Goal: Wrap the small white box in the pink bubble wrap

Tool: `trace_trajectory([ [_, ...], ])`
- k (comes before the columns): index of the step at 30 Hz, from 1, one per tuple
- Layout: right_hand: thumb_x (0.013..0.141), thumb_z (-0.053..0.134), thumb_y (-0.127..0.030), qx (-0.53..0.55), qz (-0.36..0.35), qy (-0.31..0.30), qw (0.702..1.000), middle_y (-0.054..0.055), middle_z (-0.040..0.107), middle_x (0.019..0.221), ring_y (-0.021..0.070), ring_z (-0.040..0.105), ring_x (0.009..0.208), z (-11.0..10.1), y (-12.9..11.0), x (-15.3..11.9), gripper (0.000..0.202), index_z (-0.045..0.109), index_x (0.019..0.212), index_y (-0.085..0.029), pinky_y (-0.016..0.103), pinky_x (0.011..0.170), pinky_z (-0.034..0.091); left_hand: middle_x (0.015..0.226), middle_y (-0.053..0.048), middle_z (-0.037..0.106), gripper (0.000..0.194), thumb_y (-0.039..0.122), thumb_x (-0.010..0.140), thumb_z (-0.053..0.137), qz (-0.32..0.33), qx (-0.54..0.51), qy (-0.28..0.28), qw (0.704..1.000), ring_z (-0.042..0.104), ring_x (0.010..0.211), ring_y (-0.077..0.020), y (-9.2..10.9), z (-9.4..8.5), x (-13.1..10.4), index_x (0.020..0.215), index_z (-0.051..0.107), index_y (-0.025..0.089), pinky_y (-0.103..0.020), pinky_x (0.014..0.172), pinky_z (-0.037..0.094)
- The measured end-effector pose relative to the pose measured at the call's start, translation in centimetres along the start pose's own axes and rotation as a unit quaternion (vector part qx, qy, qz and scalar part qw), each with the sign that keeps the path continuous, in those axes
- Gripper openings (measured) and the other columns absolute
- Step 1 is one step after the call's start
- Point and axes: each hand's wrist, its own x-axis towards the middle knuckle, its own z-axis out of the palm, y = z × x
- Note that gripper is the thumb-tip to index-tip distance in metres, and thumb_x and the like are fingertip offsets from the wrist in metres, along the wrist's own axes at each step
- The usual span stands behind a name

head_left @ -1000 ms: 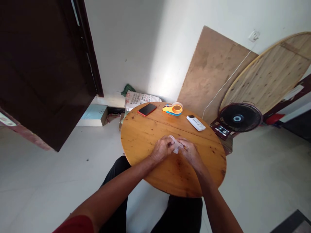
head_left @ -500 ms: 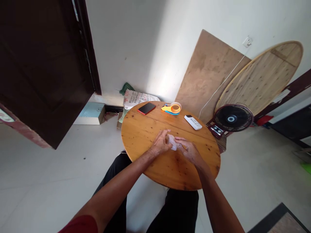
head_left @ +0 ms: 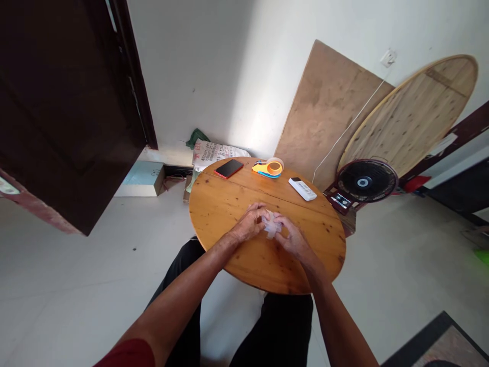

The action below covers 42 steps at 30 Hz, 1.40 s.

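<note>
Centrally, both hands (head_left: pixel 250 224) (head_left: pixel 292 237) round clear plastic bit (head_left: pixel 272 228) on table (head_left: pixel 229 204)

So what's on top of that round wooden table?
On the round table: a red phone, an orange tape dispenser, a white remote. The left hand and right hand pinch a small clear piece, mostly covered by fingers.

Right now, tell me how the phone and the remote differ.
The phone is dark with a red edge; the remote is white. The phone is broader and flat; the remote is narrow. The phone lies left of the tape dispenser, the remote right. Both lie untouched on the table.
</note>
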Motion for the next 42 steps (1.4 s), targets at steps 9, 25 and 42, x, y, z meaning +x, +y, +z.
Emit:
trace_trajectory([
  [9, 0.078, 0.053, -0.017, -0.039, -0.019, 0.028, 0.999, 0.009, 0.052, 0.136, 0.0233, 0.052, 0.123, 1.2, 0.3, -0.9, 0.036, 0.053, 0.113, -0.024, 0.042, 0.101, 0.043, 0.125, -0.008, 0.056, 0.022, 0.007, 0.070, 0.059, 0.024, 0.006, -0.028, 0.999, 0.049, 0.122, -0.0208, 0.2, -0.3, -0.3, 0.088, 0.063, 0.019, -0.038, 0.102, 0.042],
  [25, 0.083, 0.056, -0.041, 0.264, 0.110, -0.017, 0.958, 0.005, 0.067, 0.107, 0.0210, 0.062, 0.094, 0.4, 0.1, 0.7, 0.031, 0.059, 0.108, -0.022, 0.032, 0.080, 0.048, 0.087, -0.002, 0.063, 0.028, 0.029, 0.079, 0.059, -0.072, -0.052, -0.033, 0.996, 0.055, 0.074, -0.0126, 1.2, -0.9, -0.3, 0.104, 0.062, 0.015, -0.023, 0.068, 0.045],
  [42, 0.079, 0.064, -0.045, 0.366, 0.189, -0.020, 0.911, 0.004, 0.070, 0.103, 0.0211, 0.064, 0.089, 0.9, -1.3, 1.2, 0.044, 0.061, 0.116, -0.021, 0.032, 0.080, 0.049, 0.095, -0.008, 0.068, 0.057, 0.043, 0.063, 0.080, -0.202, -0.375, -0.089, 0.900, 0.062, 0.080, -0.0158, 0.0, -0.4, 0.2, 0.107, 0.063, 0.012, -0.026, 0.073, 0.047],
])
